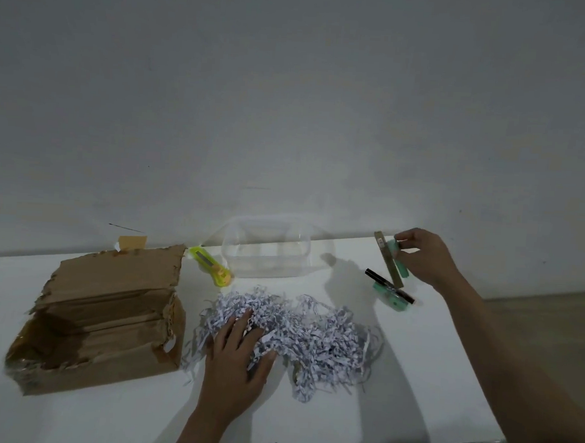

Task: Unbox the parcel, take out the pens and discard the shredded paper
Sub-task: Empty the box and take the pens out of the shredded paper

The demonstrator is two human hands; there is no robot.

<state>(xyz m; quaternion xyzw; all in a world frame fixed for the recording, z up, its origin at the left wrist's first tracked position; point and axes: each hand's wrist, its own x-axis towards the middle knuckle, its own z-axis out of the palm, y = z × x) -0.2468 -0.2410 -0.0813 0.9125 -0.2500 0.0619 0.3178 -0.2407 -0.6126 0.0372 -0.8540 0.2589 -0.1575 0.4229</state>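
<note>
White bench (307,422) against a plain wall, far edge running from 9 o'clock up toward 2 o'clock, right edge falling away toward 5 o'clock

Torn-open cardboard parcel (103,316) at 8 o'clock, lying on its side, mouth facing the viewer, flap ragged, just left of the shredded paper (312,334)

Shredded paper heaped at centre on the bench, strands spilling to its left against the parcel's corner

Left hand (240,357) flat on the heap's left part, fingers spread wide, pressing down, gripping nothing visibly

Right hand (424,258) raised at 2 o'clock near the far edge, pinched shut on a mint-green pen (399,262), with a brown slim stick-like item (389,260) touching beside it; whether also held, cannot tell

Black pen (389,285) lying across another mint-green item (390,296) on the bench, just below that hand

Clear plastic tub (265,253) at 12 o'clock by the wall; yellow-green box cutter (211,266) just left of it, between tub and parcel

Open bench in front of the heap toward 6 o'clock, and a bare strip right of it toward 4 o'clock
</note>
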